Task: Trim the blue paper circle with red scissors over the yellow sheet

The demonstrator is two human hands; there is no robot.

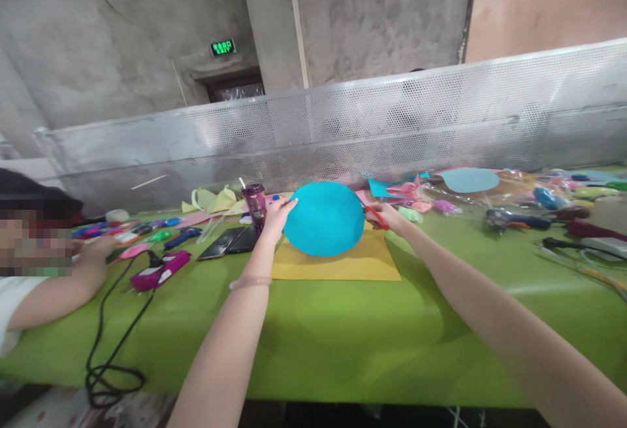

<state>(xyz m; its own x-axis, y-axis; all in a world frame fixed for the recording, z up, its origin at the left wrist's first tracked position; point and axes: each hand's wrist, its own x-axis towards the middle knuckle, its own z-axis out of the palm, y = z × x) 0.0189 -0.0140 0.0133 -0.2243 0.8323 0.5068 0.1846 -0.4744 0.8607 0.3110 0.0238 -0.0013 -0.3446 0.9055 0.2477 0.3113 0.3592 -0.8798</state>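
Observation:
My left hand (277,216) pinches the left edge of a round turquoise paper disc (324,218) and holds it upright over a yellow paper sheet (337,262). At the disc's right edge my right hand (386,215) is closed on red-handled scissors (377,217), whose blades are hidden behind the disc. A clear bracelet sits on my left wrist.
The green-covered table (313,336) carries a purple glittery cup (255,205), two dark phones (230,242), a magenta glue gun (159,271) with a black cord, pens, coloured paper pieces and craft tools at the right. Another person's arm (59,291) rests at the left. A perforated metal panel (392,121) stands behind.

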